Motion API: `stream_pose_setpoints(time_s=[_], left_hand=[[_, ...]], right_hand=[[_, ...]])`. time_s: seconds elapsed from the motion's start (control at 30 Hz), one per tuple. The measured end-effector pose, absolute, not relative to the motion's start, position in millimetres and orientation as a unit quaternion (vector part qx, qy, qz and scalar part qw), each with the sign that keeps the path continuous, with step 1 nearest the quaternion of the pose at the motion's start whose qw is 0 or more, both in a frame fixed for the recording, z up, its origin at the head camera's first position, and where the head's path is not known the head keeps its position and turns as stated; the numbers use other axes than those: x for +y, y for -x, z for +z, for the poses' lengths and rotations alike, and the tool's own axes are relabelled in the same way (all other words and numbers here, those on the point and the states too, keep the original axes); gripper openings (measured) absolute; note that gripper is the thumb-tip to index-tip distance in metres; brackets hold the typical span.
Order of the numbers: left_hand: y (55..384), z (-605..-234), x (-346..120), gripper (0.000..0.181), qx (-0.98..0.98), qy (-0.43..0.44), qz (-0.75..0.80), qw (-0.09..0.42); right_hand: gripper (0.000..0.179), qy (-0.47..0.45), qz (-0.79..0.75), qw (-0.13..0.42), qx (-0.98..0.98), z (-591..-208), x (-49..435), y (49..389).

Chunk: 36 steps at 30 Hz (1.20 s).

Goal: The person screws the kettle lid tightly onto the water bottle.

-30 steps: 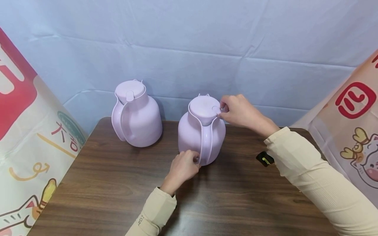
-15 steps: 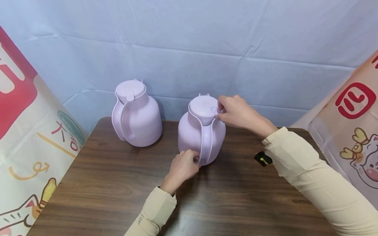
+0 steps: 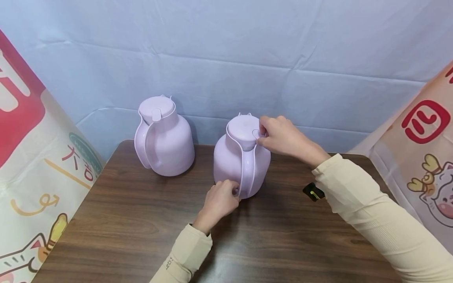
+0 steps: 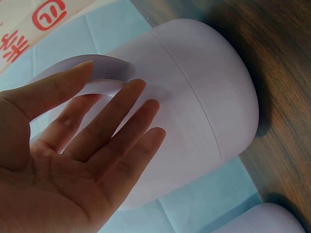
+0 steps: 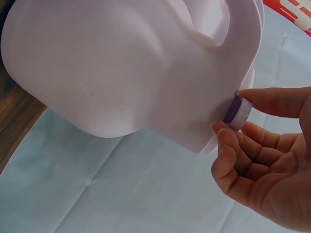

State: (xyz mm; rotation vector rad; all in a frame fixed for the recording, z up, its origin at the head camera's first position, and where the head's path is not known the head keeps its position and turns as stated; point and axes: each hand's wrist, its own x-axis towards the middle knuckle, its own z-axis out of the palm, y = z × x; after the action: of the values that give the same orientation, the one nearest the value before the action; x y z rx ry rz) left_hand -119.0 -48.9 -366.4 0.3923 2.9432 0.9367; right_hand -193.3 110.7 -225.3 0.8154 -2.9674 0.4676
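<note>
A lilac vacuum jug stands upright on the table, its handle facing me. My left hand is at the lower end of this handle. In the left wrist view, the left thumb and index finger lie on either side of the handle, the other fingers extended by the jug's body. With thumb and fingertips, my right hand pinches the tab at the edge of the round lid. The tab sits to the right of the handle; the fingers partly cover it.
A second lilac jug stands at the back left, its lid tab lined up with its handle. A small black item with a yellow-green mark shows by the right sleeve. A pale blue cloth hangs behind the wooden table.
My right hand has shifted slightly left, and the lid tab has turned a little toward the handle. The left hand and both jugs stay in place.
</note>
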Motion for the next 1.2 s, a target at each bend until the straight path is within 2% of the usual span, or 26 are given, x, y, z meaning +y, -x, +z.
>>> stream_pose_setpoints(time_s=[1.0,1.2], left_hand=[[117.9,-369.2,-45.8,0.01,0.945,-0.117,0.305,0.003],[116.3,-371.5,-46.2,0.015,0.946,-0.109,0.305,-0.011]], right_hand=[[0.014,-0.219,0.168,0.018,-0.961,-227.6,110.5,192.6],[0.016,-0.212,0.183,0.015,-0.96,-226.7,111.6,191.8]])
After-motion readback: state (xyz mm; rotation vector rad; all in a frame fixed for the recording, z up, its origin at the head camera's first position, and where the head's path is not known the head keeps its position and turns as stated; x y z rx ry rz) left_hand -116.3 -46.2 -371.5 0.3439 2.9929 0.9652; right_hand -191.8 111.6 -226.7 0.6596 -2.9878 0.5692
